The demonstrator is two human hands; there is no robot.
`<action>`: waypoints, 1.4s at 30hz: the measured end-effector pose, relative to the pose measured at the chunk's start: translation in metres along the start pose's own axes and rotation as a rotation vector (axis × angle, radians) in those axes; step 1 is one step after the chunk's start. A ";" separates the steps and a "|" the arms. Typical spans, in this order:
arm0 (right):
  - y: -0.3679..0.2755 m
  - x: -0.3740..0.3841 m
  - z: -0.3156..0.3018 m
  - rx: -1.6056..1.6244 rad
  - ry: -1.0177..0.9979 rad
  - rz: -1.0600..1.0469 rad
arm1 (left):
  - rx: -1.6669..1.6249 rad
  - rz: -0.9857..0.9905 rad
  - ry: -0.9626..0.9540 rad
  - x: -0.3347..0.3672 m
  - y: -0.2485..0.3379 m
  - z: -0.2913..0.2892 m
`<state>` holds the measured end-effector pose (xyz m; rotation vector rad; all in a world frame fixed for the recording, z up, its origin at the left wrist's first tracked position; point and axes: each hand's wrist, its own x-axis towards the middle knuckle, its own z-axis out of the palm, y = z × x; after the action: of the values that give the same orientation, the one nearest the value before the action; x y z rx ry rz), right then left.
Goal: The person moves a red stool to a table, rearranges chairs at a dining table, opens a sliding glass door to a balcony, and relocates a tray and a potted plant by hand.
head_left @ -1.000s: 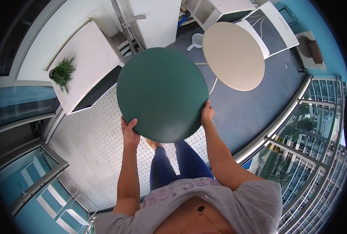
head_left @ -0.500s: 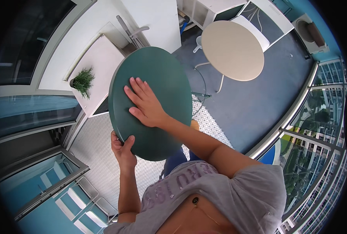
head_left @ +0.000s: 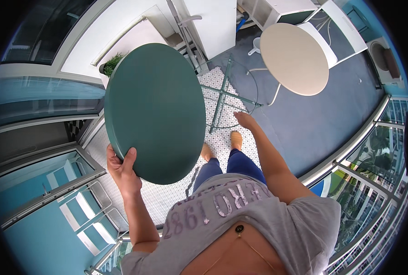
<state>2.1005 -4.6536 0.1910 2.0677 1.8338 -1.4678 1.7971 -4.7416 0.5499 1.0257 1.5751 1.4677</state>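
Note:
A round dark green tabletop [head_left: 156,114] is held up tilted in front of me, its smooth face toward me. My left hand [head_left: 125,170] grips its lower left rim, thumb on the face and fingers wrapped behind. My right hand [head_left: 245,120] is off the tabletop, low on the right. It appears over the edge of a green metal frame [head_left: 222,91] with crossed bars and a thin ring, standing on the floor; whether it touches is unclear. Its fingers are foreshortened and partly hidden.
A round beige table [head_left: 295,59] stands at the far right, near a white shelf unit [head_left: 286,11]. A potted plant [head_left: 113,64] is partly covered by the tabletop. My feet are on a patterned mat [head_left: 222,146]. Glass railing [head_left: 355,183] runs along the right.
My right hand has left the tabletop's face and moved down to the right. The tabletop has shifted left in view, still in my left hand, uncovering more of the green frame.

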 end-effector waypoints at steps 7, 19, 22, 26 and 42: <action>-0.089 -0.046 -0.056 1.346 -0.204 -0.083 | 0.894 0.120 -0.263 -0.029 -0.021 0.019; 0.017 -0.046 -0.064 1.182 0.289 0.067 | 0.915 0.945 -1.057 0.009 -0.182 0.049; 0.030 -0.018 -0.070 1.155 0.422 0.007 | 0.852 1.041 -1.063 0.041 -0.243 0.072; 0.058 0.027 -0.069 1.160 0.543 -0.014 | 0.794 1.024 -1.058 0.062 -0.298 0.104; 0.095 0.119 -0.034 0.182 0.526 0.329 | 1.075 0.802 -1.304 0.057 -0.398 0.108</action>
<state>2.1804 -4.5733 0.0837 2.8899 1.4012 -1.1158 1.8455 -4.6565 0.1450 2.6565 0.8005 -0.1166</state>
